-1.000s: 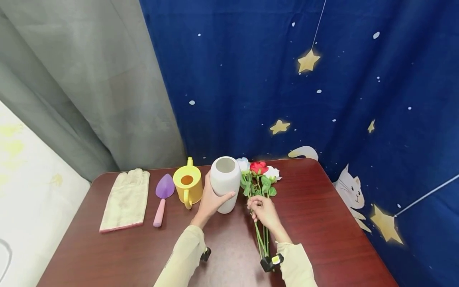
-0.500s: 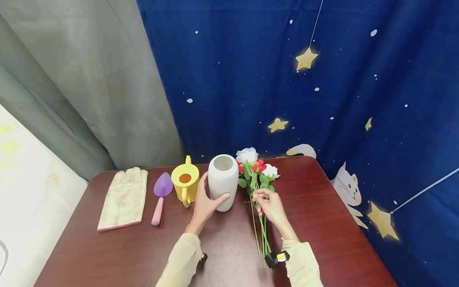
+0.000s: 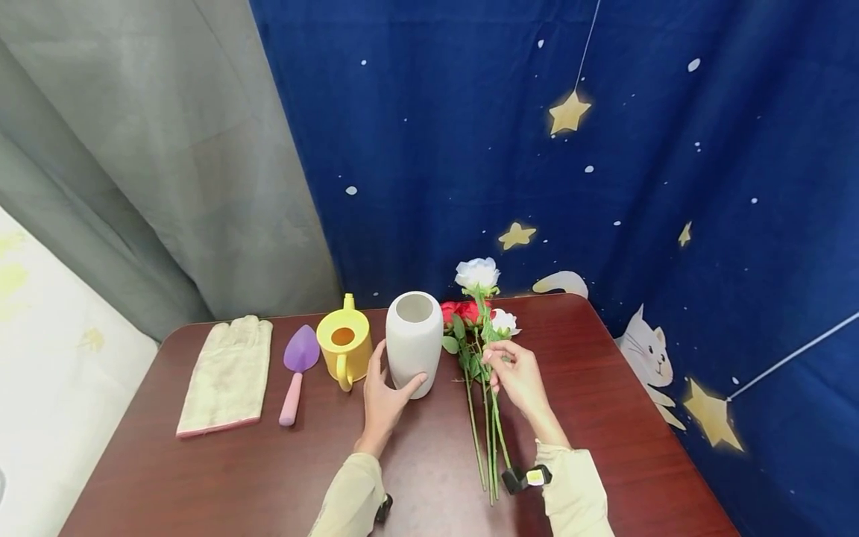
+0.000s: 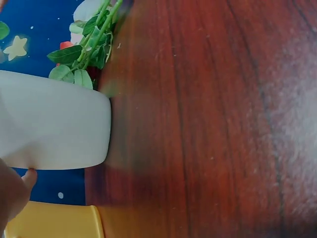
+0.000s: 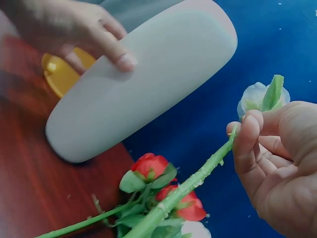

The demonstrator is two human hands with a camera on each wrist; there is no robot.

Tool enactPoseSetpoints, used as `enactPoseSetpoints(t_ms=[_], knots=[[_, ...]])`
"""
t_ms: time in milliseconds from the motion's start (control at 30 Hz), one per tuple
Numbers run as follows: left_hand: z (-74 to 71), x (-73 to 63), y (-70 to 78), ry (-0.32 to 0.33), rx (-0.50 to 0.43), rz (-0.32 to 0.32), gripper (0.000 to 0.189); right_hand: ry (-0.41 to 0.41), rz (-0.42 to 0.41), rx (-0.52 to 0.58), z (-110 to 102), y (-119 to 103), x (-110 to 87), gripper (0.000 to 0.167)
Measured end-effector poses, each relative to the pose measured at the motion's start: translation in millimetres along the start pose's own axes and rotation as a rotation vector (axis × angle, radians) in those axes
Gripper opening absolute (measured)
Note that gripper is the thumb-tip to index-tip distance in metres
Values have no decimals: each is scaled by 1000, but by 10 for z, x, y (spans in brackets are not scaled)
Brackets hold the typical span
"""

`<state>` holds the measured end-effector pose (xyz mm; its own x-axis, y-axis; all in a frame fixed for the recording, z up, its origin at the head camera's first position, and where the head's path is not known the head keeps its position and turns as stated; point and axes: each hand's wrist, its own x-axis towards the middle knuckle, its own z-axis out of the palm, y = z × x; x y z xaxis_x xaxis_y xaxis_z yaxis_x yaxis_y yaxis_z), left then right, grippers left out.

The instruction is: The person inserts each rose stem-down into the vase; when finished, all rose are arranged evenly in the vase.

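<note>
A white vase (image 3: 412,350) stands upright on the table, its mouth facing up. My left hand (image 3: 385,409) holds the vase by its left side, thumb across the front; in the right wrist view that thumb lies flat on the vase wall. My right hand (image 3: 522,379) pinches the green stem (image 5: 190,184) of a white artificial rose (image 3: 478,274) between thumb and fingertips. This rose is raised above the others. Beneath it on the table lie red roses (image 3: 463,312) and another white rose (image 3: 505,322), stems pointing toward me.
Left of the vase stands a yellow watering can (image 3: 345,350). Farther left lie a purple trowel (image 3: 300,358) with a pink handle and cream work gloves (image 3: 227,377). The brown table (image 3: 268,485) ends at blue and grey curtains (image 3: 403,149) behind.
My right hand has lifted the white rose out of the bunch, up and to the right, uncovering the red roses. The left hand stays at the vase.
</note>
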<state>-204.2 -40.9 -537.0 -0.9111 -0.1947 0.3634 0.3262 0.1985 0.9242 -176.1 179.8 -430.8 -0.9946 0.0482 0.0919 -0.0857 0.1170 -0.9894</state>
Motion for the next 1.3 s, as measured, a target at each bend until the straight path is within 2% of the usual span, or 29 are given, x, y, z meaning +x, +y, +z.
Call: enactPoseSetpoints(t_ms=[233, 367, 500, 733, 933, 1033, 1167, 1300], knots=[[1, -5, -27, 32, -5, 31, 88, 65, -51, 141, -40, -36, 173, 17], [6, 5, -54, 43, 1, 46, 88, 108, -107, 245, -46, -193, 251, 20], [9, 5, -90, 56, -13, 76, 89, 130, -151, 326, -74, -375, 310, 15], [1, 12, -92, 55, 36, 69, 87, 192, -255, 394, -133, -645, 435, 5], [2, 15, -94, 65, 40, 120, 86, 262, -339, 448, -125, -817, 530, 4], [4, 23, -98, 65, 41, 119, 86, 321, -358, 514, -118, -877, 573, 2], [-1, 27, -58, 66, 31, 114, 85, 421, -390, 598, -140, -925, 637, 6], [-22, 7, 123, 73, 27, 132, 82, 485, -410, 637, -166, -942, 688, 7]])
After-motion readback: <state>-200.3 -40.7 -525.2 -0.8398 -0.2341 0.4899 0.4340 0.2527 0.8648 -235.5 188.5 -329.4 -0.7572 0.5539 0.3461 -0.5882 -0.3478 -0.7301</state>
